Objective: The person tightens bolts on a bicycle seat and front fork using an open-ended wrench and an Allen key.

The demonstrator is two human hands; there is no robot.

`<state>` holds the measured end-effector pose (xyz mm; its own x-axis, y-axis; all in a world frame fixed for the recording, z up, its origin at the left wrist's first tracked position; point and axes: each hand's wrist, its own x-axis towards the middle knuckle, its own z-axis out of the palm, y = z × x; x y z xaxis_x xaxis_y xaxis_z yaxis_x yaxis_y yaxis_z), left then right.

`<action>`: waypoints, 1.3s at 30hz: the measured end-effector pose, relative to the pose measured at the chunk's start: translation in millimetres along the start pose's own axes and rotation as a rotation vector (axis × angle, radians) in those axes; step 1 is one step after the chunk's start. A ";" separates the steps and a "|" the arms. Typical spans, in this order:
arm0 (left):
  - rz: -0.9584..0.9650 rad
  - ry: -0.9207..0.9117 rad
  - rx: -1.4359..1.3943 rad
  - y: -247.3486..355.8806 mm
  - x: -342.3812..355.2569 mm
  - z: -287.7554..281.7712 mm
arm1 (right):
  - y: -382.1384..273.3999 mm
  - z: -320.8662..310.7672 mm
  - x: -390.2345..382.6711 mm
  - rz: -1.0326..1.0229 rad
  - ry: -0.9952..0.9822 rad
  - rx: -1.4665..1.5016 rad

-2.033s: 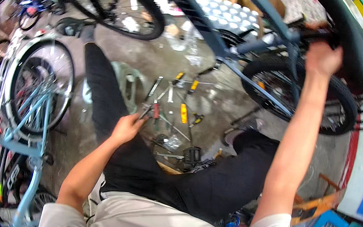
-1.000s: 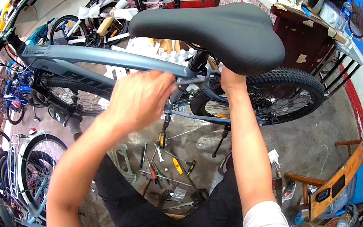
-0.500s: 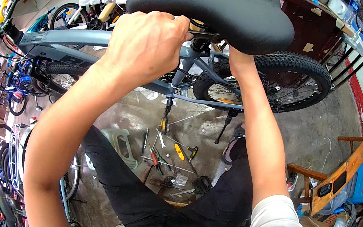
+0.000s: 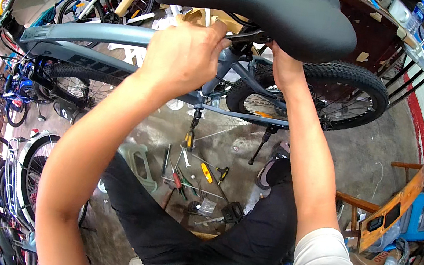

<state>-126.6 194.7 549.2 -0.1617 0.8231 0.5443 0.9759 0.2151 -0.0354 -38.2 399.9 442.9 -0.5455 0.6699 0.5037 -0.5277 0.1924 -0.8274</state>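
Observation:
My left hand (image 4: 182,55) is closed around a dark tool (image 4: 248,36), apparently a wrench, reaching under the black saddle (image 4: 257,3). My right hand (image 4: 286,67) reaches up beneath the saddle's rear, beside the seatpost (image 4: 232,54); its fingertips are hidden. Both hands are at the saddle of a grey-blue bicycle frame (image 4: 93,32), which stands across my view, its rear tyre (image 4: 355,77) to the right.
Below, between my legs, lie scattered tools (image 4: 206,173) and a pale green plastic stool (image 4: 144,169). Other bicycles (image 4: 34,183) crowd the left. A wooden chair (image 4: 393,212), blue plastic object (image 4: 423,213) and dark cabinet (image 4: 364,29) are at right.
My left hand has risen from near the floor tools to under the saddle with a tool, shifting slightly right lately. My right hand stays beneath the saddle. The view has tilted toward the bicycle.

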 end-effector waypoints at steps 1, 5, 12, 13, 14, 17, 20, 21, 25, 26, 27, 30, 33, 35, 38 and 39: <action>-0.027 0.024 0.006 1.9 -2.1 7.4 | -4.0 1.2 -0.3 0.025 -0.008 0.045; -0.016 0.230 0.017 8.0 -10.2 29.6 | -17.6 6.5 -3.5 0.012 -0.043 -0.071; -0.099 0.483 0.041 18.9 -13.2 42.7 | -13.8 12.7 0.1 -0.069 0.031 -0.020; -0.095 0.512 0.043 17.4 -13.3 45.1 | -14.3 11.9 -1.1 -0.040 0.007 0.021; -0.090 0.542 0.047 16.4 -14.0 46.4 | -14.7 11.7 -2.5 -0.010 -0.018 0.064; -0.097 0.546 0.055 17.4 -14.9 49.2 | -11.4 5.2 -0.7 0.019 -0.009 0.060; -0.100 0.546 0.052 17.5 -15.8 50.4 | -7.7 4.7 1.4 0.008 -0.018 0.082; -0.100 0.549 0.041 17.8 -15.3 50.7 | -9.1 6.4 2.2 -0.019 -0.029 0.098; -0.110 0.553 0.041 19.1 -15.9 50.8 | -12.0 10.3 -1.2 -0.028 -0.027 0.102; -0.106 0.564 0.033 18.5 -15.6 51.3 | -11.3 10.4 -1.0 -0.019 -0.004 0.081; -0.103 0.573 0.023 18.2 -16.3 51.9 | -11.9 11.8 -2.0 -0.008 0.019 0.058; -0.139 0.551 -0.005 20.2 -17.1 53.6 | -14.1 16.3 -1.2 -0.011 0.031 0.094; -0.166 0.551 -0.046 25.3 -18.7 63.5 | -17.4 15.7 -1.4 0.046 0.082 0.081; -0.223 0.549 -0.111 32.3 -21.7 71.8 | -12.3 4.1 -1.6 0.029 0.037 -0.116; -0.307 0.577 -0.247 43.5 -24.3 89.4 | -12.2 9.7 -6.8 -0.026 0.030 -0.254; -0.363 0.572 -0.311 48.2 -26.2 94.1 | -19.3 15.3 -10.0 -0.006 0.057 -0.159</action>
<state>-89.2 232.9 454.4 -0.4631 0.3084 0.8309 0.8858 0.1929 0.4221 -32.6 378.5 457.7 -0.5023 0.7069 0.4979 -0.4191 0.3047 -0.8553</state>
